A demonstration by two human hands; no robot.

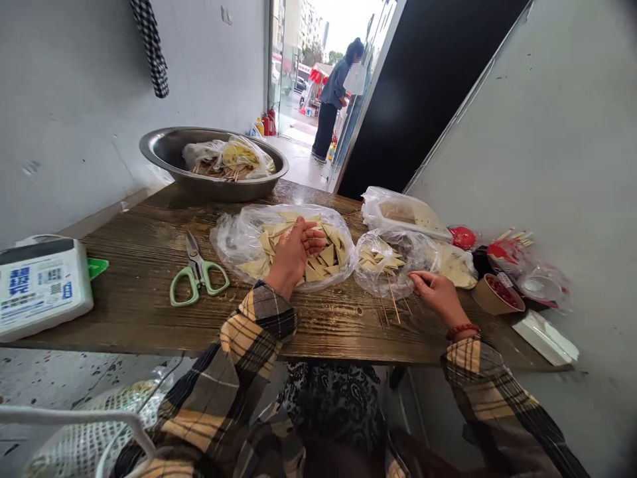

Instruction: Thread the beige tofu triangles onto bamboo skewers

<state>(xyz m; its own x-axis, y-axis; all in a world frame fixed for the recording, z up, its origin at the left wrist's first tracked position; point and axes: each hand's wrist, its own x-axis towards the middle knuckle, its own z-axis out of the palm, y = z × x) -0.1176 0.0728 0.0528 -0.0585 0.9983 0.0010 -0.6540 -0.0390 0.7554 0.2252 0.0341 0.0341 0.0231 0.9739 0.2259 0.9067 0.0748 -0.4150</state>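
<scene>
My left hand (pixel 294 253) hovers over a clear plastic bag (pixel 231 232) spread open on the table. Its fingers are stretched out, with nothing visible in them. Pale, flat triangular pieces, like cut tofu sheet (pixel 326 255), are heaped in that bag. My right hand (pixel 436 295) is at the right edge of a smaller plastic bag (pixel 365 282). Its thumb and forefinger are pinched together; what they hold, if anything, is too small to make out. More triangular pieces (pixel 381 259) lie in the smaller bag, with thin wooden skewers (pixel 395 302) sticking out toward me.
Green-handled scissors (pixel 199 275) lie at left, near a white box (pixel 42 289). A metal basin (pixel 164 156) at the back holds bagged skewers. A wrapped tray (pixel 413 216), a paper cup (pixel 497 295) and a white packet (pixel 546 337) stand right. A person (pixel 333 96) stands in the doorway.
</scene>
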